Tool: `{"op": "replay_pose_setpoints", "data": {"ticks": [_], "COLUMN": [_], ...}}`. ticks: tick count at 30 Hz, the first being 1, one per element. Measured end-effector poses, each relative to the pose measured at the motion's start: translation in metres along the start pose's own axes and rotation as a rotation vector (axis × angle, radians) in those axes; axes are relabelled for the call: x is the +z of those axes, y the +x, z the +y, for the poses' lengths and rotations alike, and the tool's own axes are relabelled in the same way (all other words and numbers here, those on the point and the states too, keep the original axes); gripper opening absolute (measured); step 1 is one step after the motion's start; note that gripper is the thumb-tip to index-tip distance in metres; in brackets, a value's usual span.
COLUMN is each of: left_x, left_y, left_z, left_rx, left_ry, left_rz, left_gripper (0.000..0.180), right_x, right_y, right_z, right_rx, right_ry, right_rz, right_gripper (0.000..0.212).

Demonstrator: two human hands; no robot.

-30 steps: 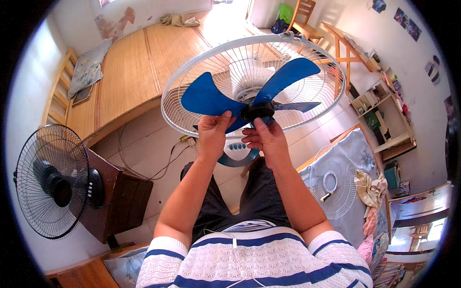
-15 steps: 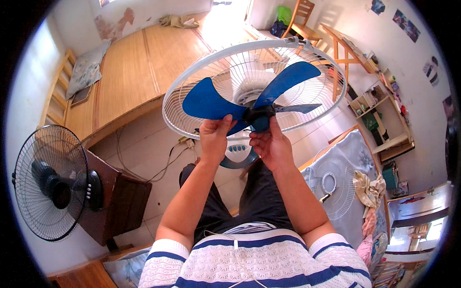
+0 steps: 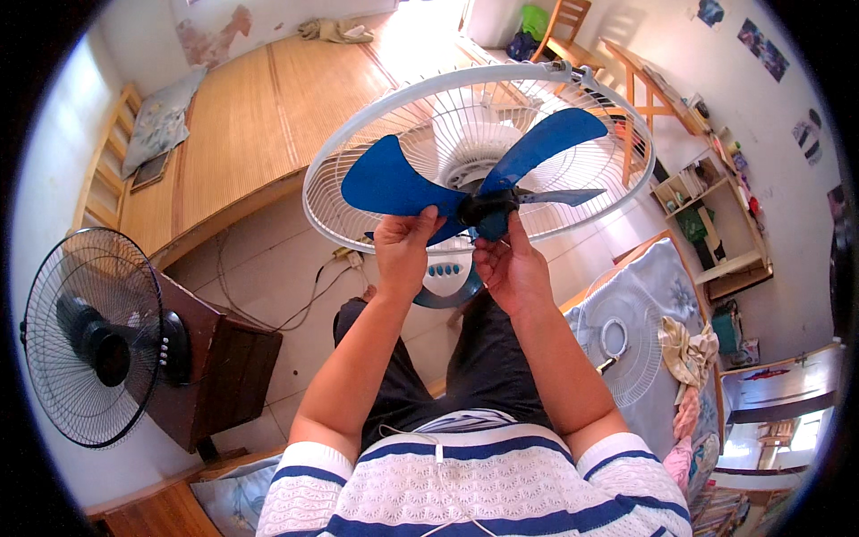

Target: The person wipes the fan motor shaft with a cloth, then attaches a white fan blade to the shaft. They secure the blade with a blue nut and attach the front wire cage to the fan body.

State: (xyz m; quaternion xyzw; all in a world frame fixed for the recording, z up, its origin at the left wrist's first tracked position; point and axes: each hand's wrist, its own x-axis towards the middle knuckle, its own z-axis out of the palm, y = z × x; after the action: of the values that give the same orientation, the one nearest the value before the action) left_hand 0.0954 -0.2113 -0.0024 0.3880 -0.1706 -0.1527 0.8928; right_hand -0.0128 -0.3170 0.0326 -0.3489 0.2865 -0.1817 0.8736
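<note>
In front of me is a fan whose blue fan blade sits before the white rear wire cage. Between thumb and fingers, my left hand grips the lower edge of the blade's left wing. My right hand has its thumb on the dark hub at the blade's centre, fingers curled beneath it. Below the cage shows the fan's white and blue-green base with several blue buttons. The front of the fan is uncovered. A white front grille lies on the blue cloth to the right.
A black fan stands at the left beside a dark brown cabinet. Behind is a bed with a woven mat. Cables run over the tiled floor. At right are a wooden shelf, a chair and crumpled cloth.
The blade and both hands have shifted slightly to the right. The white cage has tilted a little, its upper edge rising. Both hands keep their hold on the blade and hub.
</note>
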Motion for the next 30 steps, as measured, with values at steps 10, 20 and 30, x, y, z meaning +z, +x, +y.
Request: {"op": "replay_pose_setpoints", "data": {"ticks": [10,20,30], "left_x": [0.002,0.003,0.0], "left_y": [-0.001,0.0,-0.002], "left_z": [0.001,-0.001,-0.001], "left_rx": [-0.002,-0.001,0.012], "left_ry": [0.019,0.0,0.031], "left_rz": [0.045,0.046,0.037], "left_gripper": [0.007,0.009,0.009], "right_x": [0.01,0.001,0.003], "right_y": [-0.009,-0.007,-0.009], "right_z": [-0.005,-0.007,-0.008], "right_rx": [0.107,-0.071,0.07], "right_ry": [-0.033,-0.147,-0.222], "right_rz": [-0.077,0.003,-0.092], "right_gripper": [0.049,0.042,0.055]}}
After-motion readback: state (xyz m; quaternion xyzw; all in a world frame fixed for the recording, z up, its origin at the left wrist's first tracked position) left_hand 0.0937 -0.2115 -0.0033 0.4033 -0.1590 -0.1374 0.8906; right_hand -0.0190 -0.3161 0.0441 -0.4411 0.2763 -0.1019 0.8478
